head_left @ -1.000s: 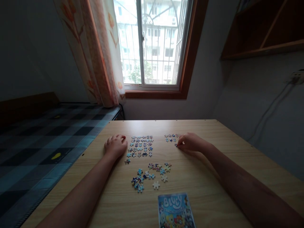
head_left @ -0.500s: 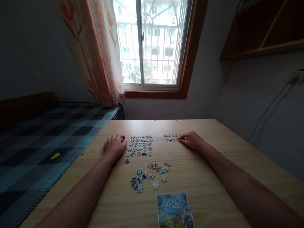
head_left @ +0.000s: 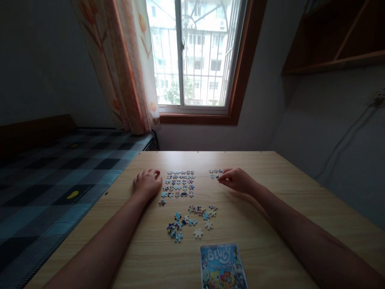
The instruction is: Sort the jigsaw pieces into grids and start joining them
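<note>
Small group of jigsaw pieces [head_left: 213, 176]: two short rows on the far part of the table [head_left: 135, 257], right of centre. Right hand [head_left: 239, 179] at the right end of the nearer row, thumb and fingertips close together; cannot tell whether a piece is pinched between them. Left hand [head_left: 147, 183] palm down on the table, fingers loosely bent, holding nothing visible, just beside the larger block of pieces [head_left: 183, 194]. Hands well apart. Handling, as judged: align one piece at a time by its edges, press lightly with a fingertip, and lift straight up so that neighbours do not drag; a low wrist could sweep the rows. The left hand does best kept quiet, clear of the block's edge. Nearer: a single piece [head_left: 162, 203] below the block, then a loose heap [head_left: 177, 237], partly overlapping, two pale pieces [head_left: 198, 233] beside it. Containers: pieces lie directly on the table. Printed case [head_left: 222, 265] at the near edge, marked BLUEY; contents, if any, not visible. Wall shelf [head_left: 331, 66], upper right: too dark to read.
</note>
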The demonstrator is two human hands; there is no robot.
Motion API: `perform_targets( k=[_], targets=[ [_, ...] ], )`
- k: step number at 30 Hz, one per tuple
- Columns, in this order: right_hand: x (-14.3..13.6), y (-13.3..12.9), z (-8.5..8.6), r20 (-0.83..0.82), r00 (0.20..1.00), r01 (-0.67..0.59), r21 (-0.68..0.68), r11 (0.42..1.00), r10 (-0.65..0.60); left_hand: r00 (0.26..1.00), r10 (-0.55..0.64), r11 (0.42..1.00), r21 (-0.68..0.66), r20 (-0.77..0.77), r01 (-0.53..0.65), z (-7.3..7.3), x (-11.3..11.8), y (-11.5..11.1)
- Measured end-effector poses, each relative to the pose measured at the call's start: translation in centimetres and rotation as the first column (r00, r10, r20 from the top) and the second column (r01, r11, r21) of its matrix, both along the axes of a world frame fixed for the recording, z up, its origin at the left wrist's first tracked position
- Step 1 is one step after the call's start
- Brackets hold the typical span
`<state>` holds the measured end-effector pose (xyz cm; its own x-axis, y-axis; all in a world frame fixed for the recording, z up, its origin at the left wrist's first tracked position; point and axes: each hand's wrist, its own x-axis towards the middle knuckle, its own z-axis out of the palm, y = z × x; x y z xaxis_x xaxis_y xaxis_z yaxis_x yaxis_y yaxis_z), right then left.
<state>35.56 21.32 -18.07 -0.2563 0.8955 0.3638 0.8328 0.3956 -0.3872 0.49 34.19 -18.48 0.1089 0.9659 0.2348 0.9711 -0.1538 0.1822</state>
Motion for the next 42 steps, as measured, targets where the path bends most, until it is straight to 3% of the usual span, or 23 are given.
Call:
perform_targets(
  k=[6,10,14,22,28,33,42],
  targets=[
    [-7.4,-2.6,1.6,0.139,0.939,-0.316,-0.022,0.949,0.316,1.0,-0.003,1.0,0.006,0.008,0.003,-0.3,-0.1,0.2],
    [-9.6,-3.6,1.6,0.235,0.92,-0.307,-0.069,0.949,0.315,1.0,-0.004,1.0,0.0,0.014,0.004,-0.2,-0.1,0.2],
    [-9.7,-3.7,1.5,0.274,0.923,-0.249,-0.108,0.963,0.269,1.0,-0.002,1.0,-0.007,0.016,0.002,-0.1,0.0,0.1],
    [-6.5,-2.8,2.7,0.37,0.925,-0.047,-0.12,0.992,0.089,1.0,-0.009,1.0,0.017,0.02,0.009,-0.4,-0.1,0.2],
    [-2.9,-2.0,3.6,0.451,0.891,0.152,-0.192,0.97,-0.051,1.0,-0.002,1.0,-0.001,0.014,0.002,0.0,0.0,0.1],
    [0.4,-1.2,3.2,0.451,0.874,0.308,-0.22,0.926,-0.184,1.0,-0.008,1.0,0.004,0.015,0.008,0.0,-0.1,0.1],
    [5.1,-0.3,1.7,0.365,0.88,0.392,-0.2,0.898,-0.303,1.0,-0.015,1.0,0.005,0.021,0.014,0.0,-0.2,0.2]
  ],
)
